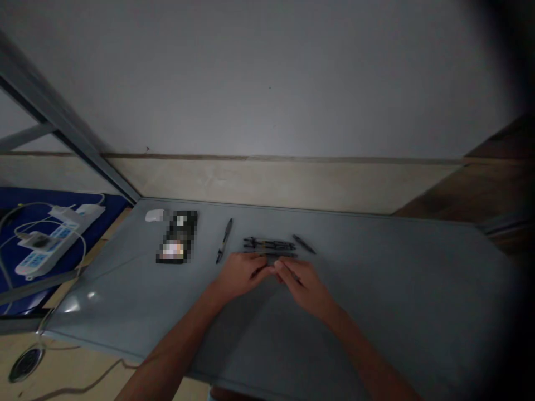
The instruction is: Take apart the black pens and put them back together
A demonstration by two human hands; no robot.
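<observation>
My left hand (244, 273) and my right hand (304, 282) meet low over the grey table, fingers curled and tips together. Between them a dark slim pen is pinched, mostly covered by the fingers. Just beyond the knuckles lies a row of several black pens (270, 245), side by side and roughly level. One more pen (224, 240) rests apart to the left, pointing away from me. To the right of the row, a short dark pen or pen part (304, 244) lies at a slant.
A blurred-out dark rectangular item (178, 236) and a small white object (155, 215) sit on the table's left. Past the metal frame (71, 139), a white power strip (58, 242) with cables lies on a blue surface. A wall (267, 184) runs behind the table (397, 289).
</observation>
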